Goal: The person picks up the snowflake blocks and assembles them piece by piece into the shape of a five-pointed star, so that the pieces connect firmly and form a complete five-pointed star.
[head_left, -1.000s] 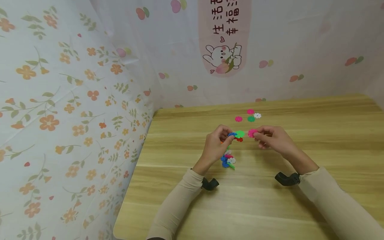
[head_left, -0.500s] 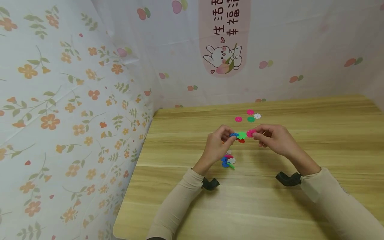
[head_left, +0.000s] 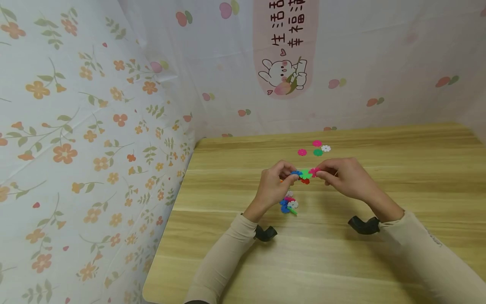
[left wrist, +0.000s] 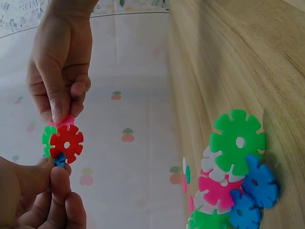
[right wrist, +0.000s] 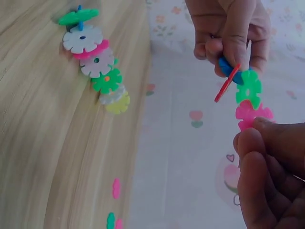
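We see the counter [head_left: 341, 261], with the right hand [head_left: 347, 179] and left hand [head_left: 274, 181] above it. On the counter rests a cluster of discs [left wrist: 221, 200]. Above the counter, the right fingers pinch a pink disc [right wrist: 249, 113], the left fingers a blue disc [head_left: 295, 173], a green disc [right wrist: 253, 88] between.

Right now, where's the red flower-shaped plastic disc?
In the head view, right of centre, the red disc is between the left hand and right hand, just below a green flower-shaped disc.
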Demonstrator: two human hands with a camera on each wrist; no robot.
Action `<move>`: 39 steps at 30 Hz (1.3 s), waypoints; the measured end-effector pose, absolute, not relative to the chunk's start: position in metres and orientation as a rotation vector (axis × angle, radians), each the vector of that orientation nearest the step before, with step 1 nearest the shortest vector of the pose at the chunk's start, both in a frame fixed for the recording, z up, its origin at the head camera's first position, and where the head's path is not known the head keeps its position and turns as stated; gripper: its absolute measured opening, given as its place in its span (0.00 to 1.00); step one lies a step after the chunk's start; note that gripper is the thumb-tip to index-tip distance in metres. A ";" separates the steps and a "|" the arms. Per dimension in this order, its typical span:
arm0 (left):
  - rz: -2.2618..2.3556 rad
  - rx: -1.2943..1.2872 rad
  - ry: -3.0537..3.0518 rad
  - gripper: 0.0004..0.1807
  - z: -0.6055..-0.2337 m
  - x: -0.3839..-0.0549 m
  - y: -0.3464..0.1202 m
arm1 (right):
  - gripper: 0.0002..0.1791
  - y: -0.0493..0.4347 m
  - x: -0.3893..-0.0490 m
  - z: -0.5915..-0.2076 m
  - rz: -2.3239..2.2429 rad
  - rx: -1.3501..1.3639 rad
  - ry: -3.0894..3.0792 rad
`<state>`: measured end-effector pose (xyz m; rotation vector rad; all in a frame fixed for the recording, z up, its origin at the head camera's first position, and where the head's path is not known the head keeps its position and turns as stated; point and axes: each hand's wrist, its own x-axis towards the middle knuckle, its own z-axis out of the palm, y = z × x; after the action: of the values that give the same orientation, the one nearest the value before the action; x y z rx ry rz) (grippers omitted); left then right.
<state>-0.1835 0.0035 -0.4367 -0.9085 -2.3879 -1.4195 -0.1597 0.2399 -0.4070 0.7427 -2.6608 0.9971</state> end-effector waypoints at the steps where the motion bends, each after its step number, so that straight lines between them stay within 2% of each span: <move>1: -1.424 -0.915 -2.383 0.07 -0.436 -0.184 0.003 | 0.02 0.239 -0.160 -0.407 0.994 0.746 -2.659; 9: -1.427 -0.937 -2.405 0.07 -0.433 -0.188 -0.002 | 0.02 0.234 -0.166 -0.408 1.011 0.774 -2.602; 17: -1.458 -0.996 -2.476 0.11 -0.433 -0.190 -0.009 | 0.05 0.228 -0.172 -0.417 1.070 0.683 -2.616; 22: -1.452 -0.989 -2.491 0.10 -0.434 -0.191 -0.012 | 0.06 0.224 -0.176 -0.417 1.088 0.669 -2.607; 30: -1.453 -0.907 -2.467 0.09 -0.436 -0.191 -0.021 | 0.18 0.222 -0.188 -0.420 1.345 0.473 -2.670; 39: -1.447 -0.944 -2.419 0.09 -0.436 -0.192 -0.026 | 0.21 0.216 -0.220 -0.451 1.634 0.273 -2.801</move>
<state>-0.1918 -0.0258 -0.4359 -0.9437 -2.4191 -1.4467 -0.2202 0.2160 -0.4511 0.2729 -2.8010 1.6343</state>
